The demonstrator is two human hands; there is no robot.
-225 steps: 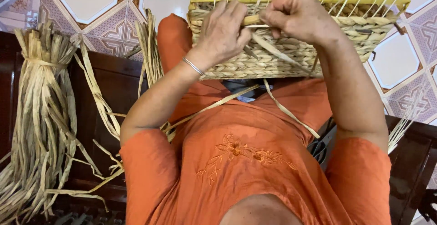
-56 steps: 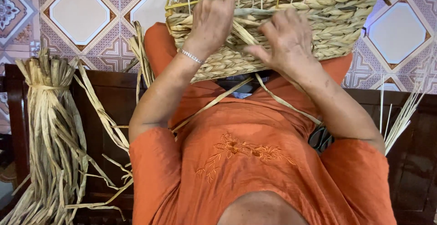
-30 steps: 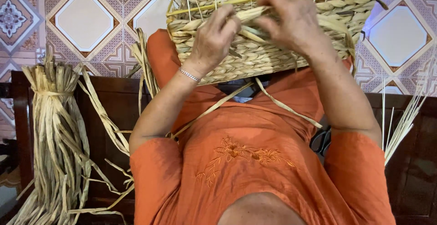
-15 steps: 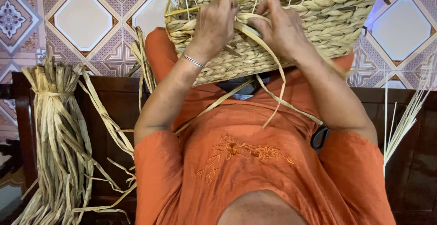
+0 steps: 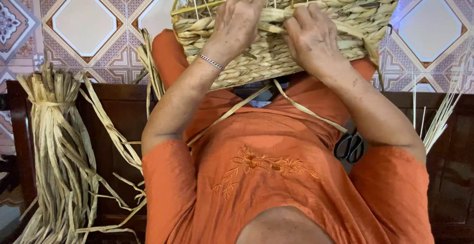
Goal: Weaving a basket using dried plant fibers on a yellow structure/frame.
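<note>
Half-woven basket (image 5: 291, 27) sits on the person's lap, up at 12 o'clock in the view, with thin upright stakes poking out of the top edge. Both hands are on the near rim. The left hand (image 5: 236, 24) is at about 11 o'clock, palm down, fingers curled over the top row of braid, so its grip is closed onto the rim of the basket. There's a silver bracelet (image 5: 211, 61) on that wrist. The right hand (image 5: 312, 34) is just beside it at about 1 o'clock, fingers bent down and pinching a flat strand (image 5: 276, 17) that runs between the two hands along the rim. Can't tell how tight that pinch is, since the fingertips are tucked into the weave.

Two loose strips (image 5: 301, 107) hang from under the basket and trail across the orange shirt (image 5: 276, 175). A pair of black scissors (image 5: 349, 147) lies by the right elbow at 4 o'clock. Big tied bundle of dried straw (image 5: 59, 150) is over at 8 o'clock, leaning on the dark wooden bench (image 5: 118, 106), and a few thin reeds (image 5: 439, 120) stick up at 3 o'clock. Patterned floor tiles (image 5: 84, 22) behind all of it.
</note>
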